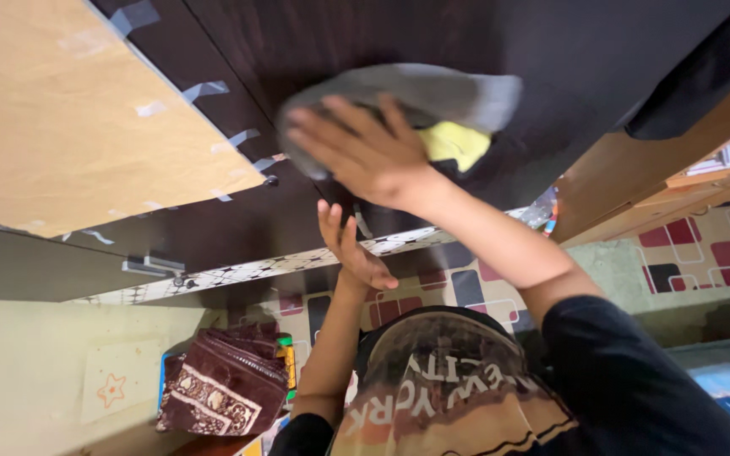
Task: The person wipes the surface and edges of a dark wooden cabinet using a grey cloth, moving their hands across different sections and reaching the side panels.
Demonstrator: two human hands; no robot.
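A grey cloth [416, 97] with a yellow patch lies flat against the dark wooden cupboard door [314, 51]. The right hand [365, 152] presses it, fingers spread wide. Below, the left hand [350, 249] rests open against the door, holding nothing.

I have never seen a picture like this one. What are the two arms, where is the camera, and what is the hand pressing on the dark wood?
There is no machine here. The one picture comes from a camera worn on a person's head, and the two bare arms are that person's own. The right hand lies flat on a grey cloth with a yellow part and presses it against a dark brown wooden cabinet door. The left hand, lower in the picture, rests open against the same dark furniture and holds nothing. Beside the door is a tan cardboard sheet fixed with tape strips. Lower left is a maroon patterned fabric bag.
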